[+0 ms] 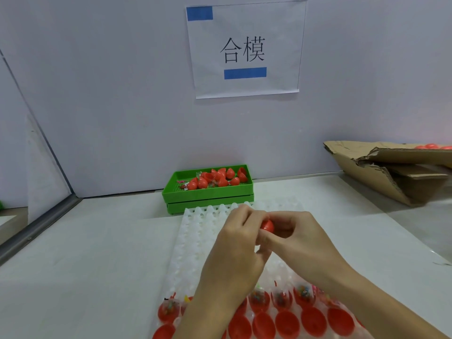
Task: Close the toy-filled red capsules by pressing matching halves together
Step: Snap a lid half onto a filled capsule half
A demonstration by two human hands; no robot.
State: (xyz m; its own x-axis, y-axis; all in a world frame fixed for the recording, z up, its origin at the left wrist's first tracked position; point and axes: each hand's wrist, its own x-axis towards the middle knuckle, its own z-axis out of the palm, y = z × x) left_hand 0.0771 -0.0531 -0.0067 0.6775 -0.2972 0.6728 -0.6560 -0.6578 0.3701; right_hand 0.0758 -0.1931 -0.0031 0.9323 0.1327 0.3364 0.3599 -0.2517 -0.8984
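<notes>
Both hands meet above a white moulded tray [195, 231] and grip one red capsule [267, 225] between them. My left hand [238, 243] curls round its left side, my right hand [293, 237] round its right; only a small red patch shows between the fingers. Near the tray's front edge stand open red capsule halves [286, 322], and a row behind them holds halves filled with small colourful toys [258, 298]. My forearms hide part of these rows.
A green crate [208, 192] with red capsule halves and wrapped toys stands against the back wall. A cardboard box [396, 172] with red capsules inside lies at the right. A white partition with a paper sign closes the back; a metal rail runs along the left.
</notes>
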